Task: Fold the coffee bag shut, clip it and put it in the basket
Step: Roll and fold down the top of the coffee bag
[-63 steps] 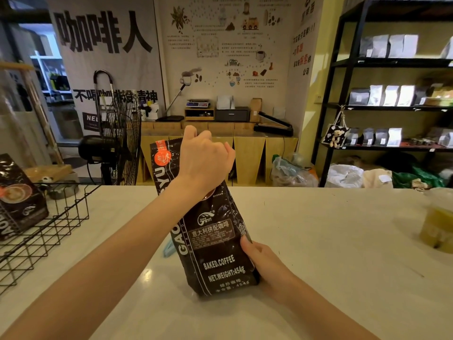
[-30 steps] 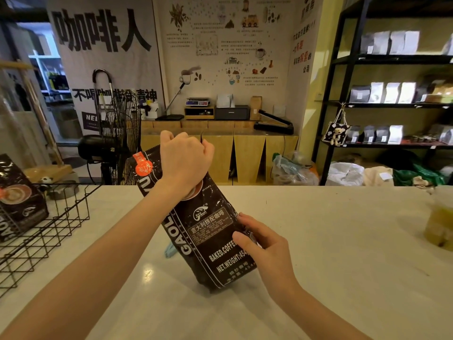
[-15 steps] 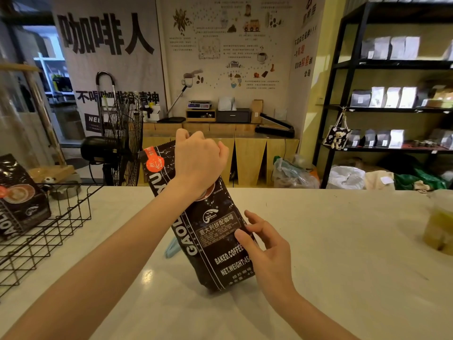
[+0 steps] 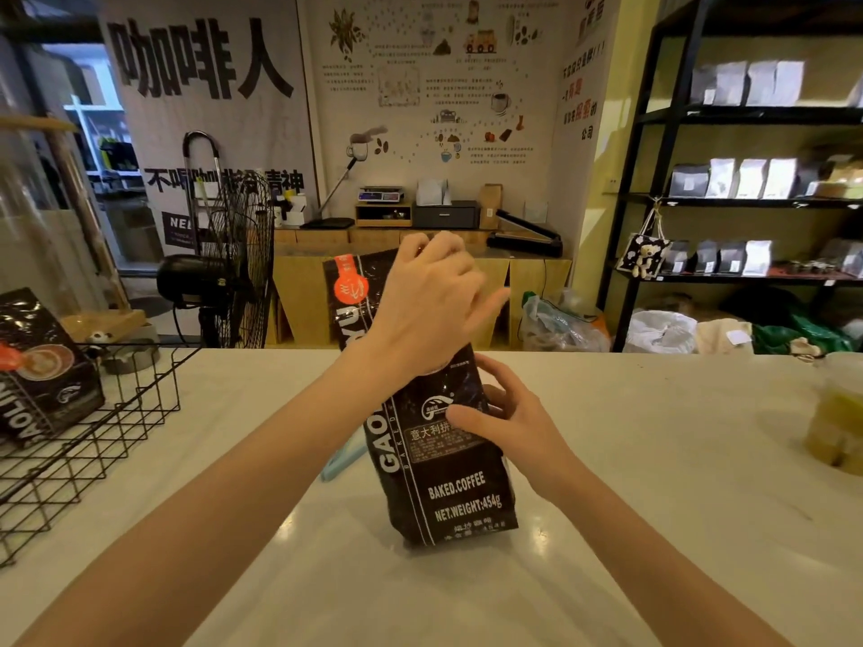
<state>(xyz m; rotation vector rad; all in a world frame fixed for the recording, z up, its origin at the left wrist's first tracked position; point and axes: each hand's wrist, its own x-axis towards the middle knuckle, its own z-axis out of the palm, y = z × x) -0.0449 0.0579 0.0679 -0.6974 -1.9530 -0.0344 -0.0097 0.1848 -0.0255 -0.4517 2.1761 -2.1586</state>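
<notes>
Fingers (image 4: 439, 254) of left hand (image 4: 422, 310) clenched on coffee bag (image 4: 448, 459) top; right hand (image 4: 504, 422) grasping middle; label "BAKED.COFFEE NET.WEIGHT:454g".

Coffee bag (image 4: 443, 459): upright at counter (image 4: 654, 483) centre, clip (image 4: 343, 455) just behind-left. Wire basket (image 4: 93, 436): counter's left edge, second coffee bag (image 4: 42, 366) inside. Drink cup (image 4: 836, 413): far right.

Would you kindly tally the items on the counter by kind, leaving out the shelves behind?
Coffee bags: 2, one held, one in the basket
Wire basket: 1
Light blue clip: 1
Blurred yellowish container: 1
Total: 5
</notes>
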